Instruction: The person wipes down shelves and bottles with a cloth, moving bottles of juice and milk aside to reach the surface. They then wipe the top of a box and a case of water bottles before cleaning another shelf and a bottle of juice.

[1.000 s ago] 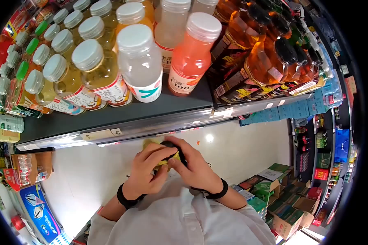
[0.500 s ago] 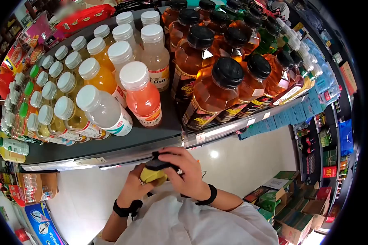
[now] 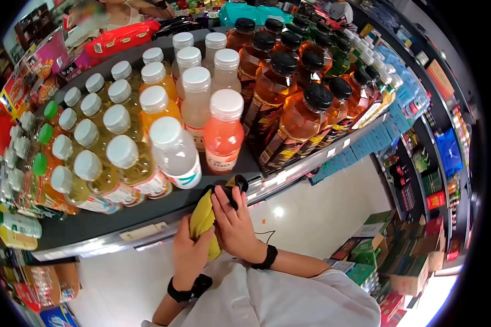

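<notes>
Just in front of the shelf edge, my left hand (image 3: 192, 250) is wrapped round the yellow side of a soft-looking yellow-and-black bundle (image 3: 203, 217). My right hand (image 3: 233, 226) presses against its black side, fingers close together and pointing up toward the shelf. A black end of the bundle sticks out past the right fingertips; its exact kind I cannot tell. Directly beyond the hands stand a clear-white bottle (image 3: 174, 152) and a pink-orange bottle (image 3: 224, 133), both with white caps. Dark wristbands circle both wrists.
White-capped bottles (image 3: 123, 152) fill the shelf's left, and black-capped amber bottles (image 3: 305, 117) its right. A price rail (image 3: 142, 231) runs along the front edge. Cardboard boxes (image 3: 409, 272) pile up on the floor at right, before a stocked rack (image 3: 420, 163). Another person (image 3: 128, 13) is at the far left.
Both hands, still on the yellow-and-black bundle, have moved up to the shelf edge. The bundle has turned more upright, showing more yellow. The view has shifted, and another person shows more at the back.
</notes>
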Available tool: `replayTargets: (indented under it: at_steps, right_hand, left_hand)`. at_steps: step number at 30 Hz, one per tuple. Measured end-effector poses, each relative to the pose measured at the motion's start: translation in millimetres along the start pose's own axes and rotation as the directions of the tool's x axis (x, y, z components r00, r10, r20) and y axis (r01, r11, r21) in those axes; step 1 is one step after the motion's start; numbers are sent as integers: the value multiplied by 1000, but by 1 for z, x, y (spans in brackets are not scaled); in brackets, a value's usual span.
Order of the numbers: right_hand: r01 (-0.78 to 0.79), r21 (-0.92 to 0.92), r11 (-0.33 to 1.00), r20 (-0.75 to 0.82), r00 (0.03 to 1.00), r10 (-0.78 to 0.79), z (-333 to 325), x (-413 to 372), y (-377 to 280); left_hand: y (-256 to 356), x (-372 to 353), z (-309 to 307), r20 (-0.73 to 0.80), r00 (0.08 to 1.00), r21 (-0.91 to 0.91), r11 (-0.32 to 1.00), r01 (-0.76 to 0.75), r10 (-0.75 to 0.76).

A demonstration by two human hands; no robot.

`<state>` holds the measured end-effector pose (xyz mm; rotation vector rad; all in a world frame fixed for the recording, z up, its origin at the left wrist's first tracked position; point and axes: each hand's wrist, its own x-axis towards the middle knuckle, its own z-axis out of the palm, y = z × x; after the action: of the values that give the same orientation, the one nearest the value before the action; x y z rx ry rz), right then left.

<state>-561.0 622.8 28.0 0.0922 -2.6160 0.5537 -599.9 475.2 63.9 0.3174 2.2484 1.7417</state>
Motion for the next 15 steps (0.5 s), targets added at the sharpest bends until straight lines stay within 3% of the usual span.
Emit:
replayTargets:
  at_steps: [5, 6, 11, 13, 15]
  right_hand:
    - [-49, -80, 996, -138, 990, 38, 50, 4, -38]
    - [-11, -89, 996, -132, 991, -1, 56, 6, -47]
    - [24, -142, 990, -125, 991, -41, 86, 15, -90]
    - [-14, -176, 984, -165, 986, -15, 97, 17, -102]
    - [41, -134, 990, -99, 994, -54, 96, 19, -112]
  left_hand:
    - [-17, -11, -57, 109, 994, -100, 995, 12, -1]
    - [-24, -13, -69, 128, 992, -186, 981, 47, -24]
    - [-37, -25, -122, 190, 982, -171, 985, 28, 5]
    - [-45, -31, -137, 136, 990, -229, 971, 75, -45]
    - [-50, -37, -148, 157, 985, -197, 975, 106, -75]
